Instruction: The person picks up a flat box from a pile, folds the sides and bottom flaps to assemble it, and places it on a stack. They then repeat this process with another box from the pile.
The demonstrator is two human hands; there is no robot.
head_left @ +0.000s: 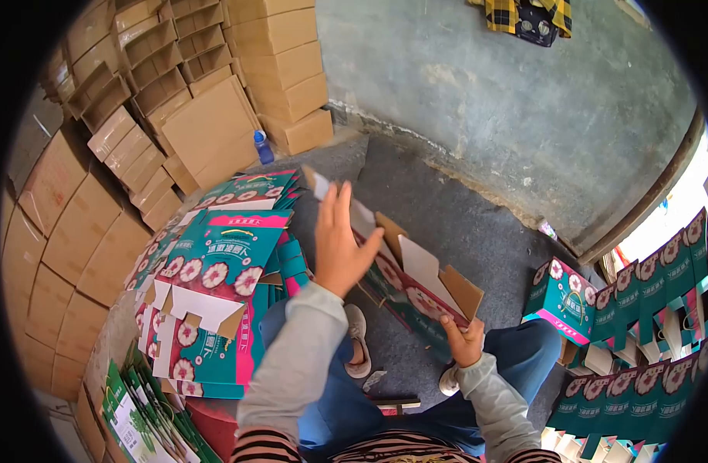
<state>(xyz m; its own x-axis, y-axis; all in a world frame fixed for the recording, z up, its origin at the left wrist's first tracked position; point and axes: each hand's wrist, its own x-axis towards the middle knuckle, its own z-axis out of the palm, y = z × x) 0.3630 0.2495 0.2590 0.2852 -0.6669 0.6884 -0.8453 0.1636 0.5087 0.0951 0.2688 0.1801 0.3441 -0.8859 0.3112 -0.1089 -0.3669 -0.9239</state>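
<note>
Right hand (466, 342) grips the carton's (417, 295) edge, left hand (342, 245) splayed alongside, dark floor (477, 224) beyond.

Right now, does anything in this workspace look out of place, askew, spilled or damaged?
A pale scrap lies loose on the dark floor by the left shoe, looking like stray litter. The pile of printed cartons is also askew, its edges jutting unevenly.

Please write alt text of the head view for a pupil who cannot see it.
A person's right hand grips a partly folded carton, the left hand open near its far end. Teal printed cartons lie piled at left; brown boxes stand stacked beyond.
</note>
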